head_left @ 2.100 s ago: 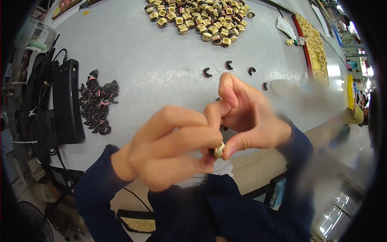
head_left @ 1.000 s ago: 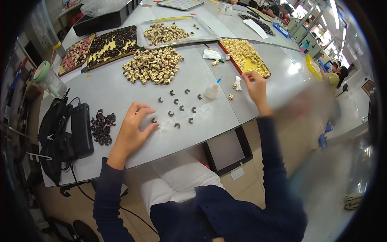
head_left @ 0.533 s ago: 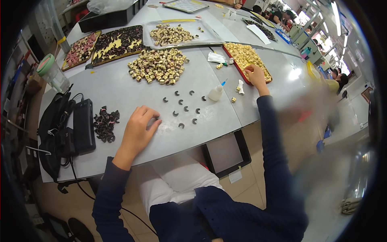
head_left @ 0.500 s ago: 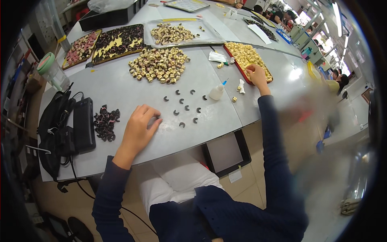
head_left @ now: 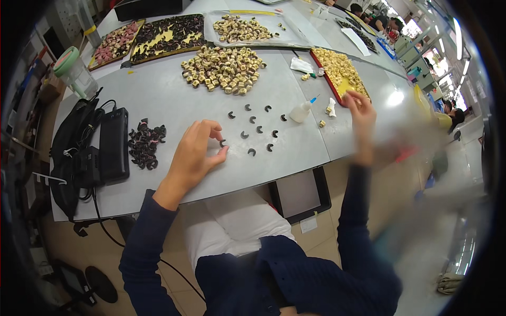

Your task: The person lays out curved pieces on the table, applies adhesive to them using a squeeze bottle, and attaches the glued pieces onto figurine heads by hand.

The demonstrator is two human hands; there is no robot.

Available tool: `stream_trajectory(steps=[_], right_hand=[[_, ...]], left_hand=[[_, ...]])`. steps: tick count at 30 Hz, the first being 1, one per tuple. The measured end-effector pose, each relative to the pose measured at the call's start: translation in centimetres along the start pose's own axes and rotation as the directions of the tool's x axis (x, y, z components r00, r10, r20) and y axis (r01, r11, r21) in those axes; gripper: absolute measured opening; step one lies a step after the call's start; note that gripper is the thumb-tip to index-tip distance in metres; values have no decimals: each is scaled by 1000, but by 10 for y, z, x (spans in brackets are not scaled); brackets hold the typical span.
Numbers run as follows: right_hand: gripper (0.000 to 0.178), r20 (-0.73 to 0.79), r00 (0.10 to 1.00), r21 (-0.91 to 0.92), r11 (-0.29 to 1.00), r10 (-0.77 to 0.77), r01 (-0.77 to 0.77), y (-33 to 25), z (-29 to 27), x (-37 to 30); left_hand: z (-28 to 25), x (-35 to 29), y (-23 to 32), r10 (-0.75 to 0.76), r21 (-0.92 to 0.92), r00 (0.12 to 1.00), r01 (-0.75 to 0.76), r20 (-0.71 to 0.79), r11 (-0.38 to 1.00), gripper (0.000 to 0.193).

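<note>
My left hand [head_left: 196, 154] rests at the table's near side, thumb and forefinger closed around a small black C-shaped piece [head_left: 222, 142] standing at the tabletop. Several like pieces lie spaced out just beyond, among them one C-shaped piece [head_left: 259, 129]. A heap of dark curved pieces [head_left: 146, 145] is left of this hand. My right hand [head_left: 361, 117], somewhat blurred, hovers by the near corner of a red-rimmed tray [head_left: 333, 87] of small cream-yellow pieces. Its thumb and fingertips meet; whatever is between them is too small to make out.
A white squeeze bottle [head_left: 300, 112] with a blue tip stands between my hands, near crumpled white tissue [head_left: 331, 107]. Beyond are a pile of yellow-and-dark cubes [head_left: 224, 69] and filled trays [head_left: 167, 38]. A black device [head_left: 113, 145] with cables and a green-lidded jar [head_left: 74, 71] are left.
My right hand has drawn back from inside the tray toward me. My left hand has shifted slightly right, and a C-shaped piece now shows at its fingertips. The view has shifted a little.
</note>
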State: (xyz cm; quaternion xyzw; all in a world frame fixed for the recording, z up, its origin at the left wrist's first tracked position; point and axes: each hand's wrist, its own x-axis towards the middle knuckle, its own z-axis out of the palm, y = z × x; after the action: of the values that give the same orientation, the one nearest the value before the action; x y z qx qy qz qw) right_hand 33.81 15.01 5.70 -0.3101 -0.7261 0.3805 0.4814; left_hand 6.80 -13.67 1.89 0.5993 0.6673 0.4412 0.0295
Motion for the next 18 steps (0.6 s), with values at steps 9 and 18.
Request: stream_trajectory(steps=[9,18], right_hand=[[12,402,910,371,890,105,-267,-63,102,-115],[17,583,798,359,832,153,-422,-69,150,-106]], left_hand=[[8,-2,10,167,-134,968,-193,-186,972,53],[6,-6,4,234,-141,944,-271,-234,952,54]])
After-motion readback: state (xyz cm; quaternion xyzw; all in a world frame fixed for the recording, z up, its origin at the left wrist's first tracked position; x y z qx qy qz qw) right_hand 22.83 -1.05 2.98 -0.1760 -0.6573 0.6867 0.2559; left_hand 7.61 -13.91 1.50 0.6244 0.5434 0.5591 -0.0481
